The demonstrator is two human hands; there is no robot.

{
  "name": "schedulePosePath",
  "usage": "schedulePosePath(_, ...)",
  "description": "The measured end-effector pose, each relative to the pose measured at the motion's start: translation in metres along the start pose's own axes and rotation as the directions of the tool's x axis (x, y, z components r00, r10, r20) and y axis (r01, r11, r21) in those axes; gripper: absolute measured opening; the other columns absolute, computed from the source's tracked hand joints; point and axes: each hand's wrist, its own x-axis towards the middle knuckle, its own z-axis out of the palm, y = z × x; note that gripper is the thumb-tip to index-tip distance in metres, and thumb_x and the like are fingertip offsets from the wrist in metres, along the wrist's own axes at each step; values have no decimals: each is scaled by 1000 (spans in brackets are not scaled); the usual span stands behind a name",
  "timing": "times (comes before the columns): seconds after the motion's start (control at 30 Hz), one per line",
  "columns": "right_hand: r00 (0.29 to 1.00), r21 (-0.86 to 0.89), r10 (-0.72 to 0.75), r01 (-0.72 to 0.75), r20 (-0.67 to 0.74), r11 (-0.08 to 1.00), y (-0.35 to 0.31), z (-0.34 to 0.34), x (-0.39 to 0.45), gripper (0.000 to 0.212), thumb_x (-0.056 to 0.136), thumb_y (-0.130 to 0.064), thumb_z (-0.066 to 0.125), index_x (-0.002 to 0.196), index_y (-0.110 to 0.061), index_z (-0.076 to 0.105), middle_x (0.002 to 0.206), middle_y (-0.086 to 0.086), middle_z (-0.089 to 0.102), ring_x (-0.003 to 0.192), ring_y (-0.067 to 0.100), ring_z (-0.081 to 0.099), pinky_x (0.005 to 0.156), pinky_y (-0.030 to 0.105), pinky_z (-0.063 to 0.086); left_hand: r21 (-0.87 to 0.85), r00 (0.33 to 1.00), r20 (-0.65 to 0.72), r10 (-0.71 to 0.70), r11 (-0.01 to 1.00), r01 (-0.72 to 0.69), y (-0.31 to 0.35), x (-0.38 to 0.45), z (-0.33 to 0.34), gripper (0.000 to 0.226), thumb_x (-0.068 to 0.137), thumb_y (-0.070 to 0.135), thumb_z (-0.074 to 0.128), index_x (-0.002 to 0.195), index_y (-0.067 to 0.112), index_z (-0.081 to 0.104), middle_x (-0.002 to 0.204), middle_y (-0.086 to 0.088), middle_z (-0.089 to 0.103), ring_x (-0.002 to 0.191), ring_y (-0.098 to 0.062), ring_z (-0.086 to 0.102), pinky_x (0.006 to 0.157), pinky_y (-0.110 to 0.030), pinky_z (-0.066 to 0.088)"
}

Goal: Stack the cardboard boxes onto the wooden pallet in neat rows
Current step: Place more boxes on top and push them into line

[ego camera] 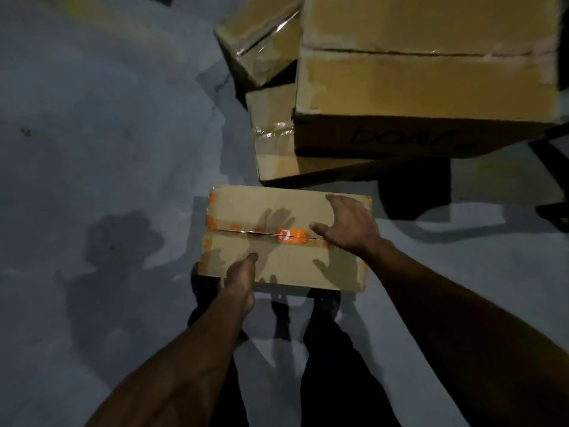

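My left hand (pixel 238 280) clamps the taped cardboard box's (pixel 284 238) near edge; right hand (pixel 348 224) fingers spread on top. Stiff, seemingly light.

Tan cardboard box (pixel 286 238) with orange-printed tape, plain brown boxes (pixel 425 72) beyond it, mottled grey floor (pixel 107 134), black trousers (pixel 332 365) below the box

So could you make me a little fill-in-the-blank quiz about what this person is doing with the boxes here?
1. Both hands are on the small box, whose tape carries ____ markings.
2. The left hand grips the box's ____ edge.
3. The right hand lies on the box's ____ face.
4. The large box ahead rests on ____ box.

Missing words: orange; near; top; another
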Motion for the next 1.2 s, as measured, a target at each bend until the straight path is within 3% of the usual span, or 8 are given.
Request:
schedulePosePath(0.07,999,-48,-40,41,18,998,17,20,31,84,86,-66,61,151,-19,35,153,9,43,140,30,38,111,43,33,-138,993,-22,-115,984,111,-22,34,13,68,94,45,62,147,7,42,142,-8,50,118,-33,56,95,-36,47)
schedulePosePath(0.2,992,-94,-109,115,65,989,40,61,88,82,83,-68,64,146,-21,41,146,10,49,133,32,43,106,43,38,-385,978,27,-205,901,200,-46,76,39,65,98,43,56,151,12,37,156,-8,37,138,-29,43,111,-35,34)
schedulePosePath(0.4,980,-105,-178,187,86,977,55,108,154,91,80,-66,68,150,-17,36,151,12,44,137,35,41,109,49,39,-683,971,75,-228,698,217,-85,157,68,61,91,53,63,141,19,54,132,-7,64,107,-31,65,74,-43,55)
schedulePosePath(0.5,980,-104,-172,182,99,978,61,121,175,95,80,-67,68,152,-16,32,154,13,40,140,35,37,112,50,36,-708,970,66,-232,674,209,-91,170,81,52,95,54,57,132,18,56,126,-6,64,87,-28,64,56,-41,48)
schedulePosePath(0.7,981,-150,-161,176,107,973,64,134,200,97,74,-75,66,144,-14,41,142,16,49,127,38,47,102,48,44,-811,968,209,-138,529,250,-113,197,106,61,93,62,50,136,19,59,131,-12,64,122,-37,58,106,-55,43)
schedulePosePath(0.93,983,-285,-181,181,27,941,40,140,199,95,79,-74,63,146,-11,37,145,17,43,129,38,41,103,43,37,-775,982,139,-125,604,186,-108,215,85,74,84,66,59,140,20,52,138,-8,59,123,-31,59,105,-53,46)
schedulePosePath(1.1,984,-239,-175,179,37,954,2,147,189,93,82,-72,62,143,-6,38,141,18,42,127,37,40,102,43,38,-745,994,34,-108,660,98,-73,244,20,66,78,57,70,131,20,58,124,-7,68,105,-32,68,56,-46,59)
schedulePosePath(1.2,989,-123,-134,140,61,982,-14,171,178,88,84,-67,63,140,-3,39,139,20,44,128,38,41,103,41,36,-678,982,-186,-38,728,-101,-49,260,-22,61,73,43,80,124,15,63,117,-9,71,98,-29,70,59,-41,61)
